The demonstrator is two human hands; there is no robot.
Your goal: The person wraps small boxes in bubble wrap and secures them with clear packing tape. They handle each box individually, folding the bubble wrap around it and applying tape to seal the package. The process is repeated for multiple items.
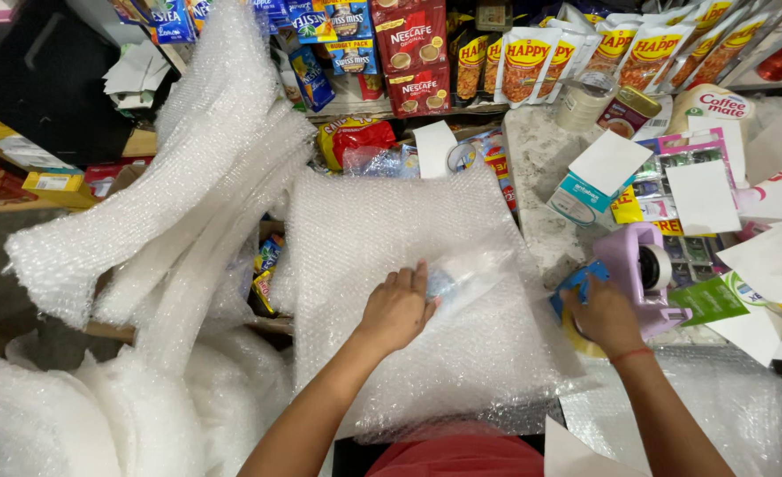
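Left hand (397, 309) pressing bubble wrap (391, 238), wrapped item (462, 276) blurred, indistinct

counter (541, 168) — speckled stone | on it: paper slips (702, 196), tape dispenser (643, 274), packets (585, 190)

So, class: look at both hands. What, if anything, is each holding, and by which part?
The right hand grips the pink tape dispenser at its near, handle end. The left hand holds nothing; it presses flat on the bubble-wrapped parcel, at its middle.
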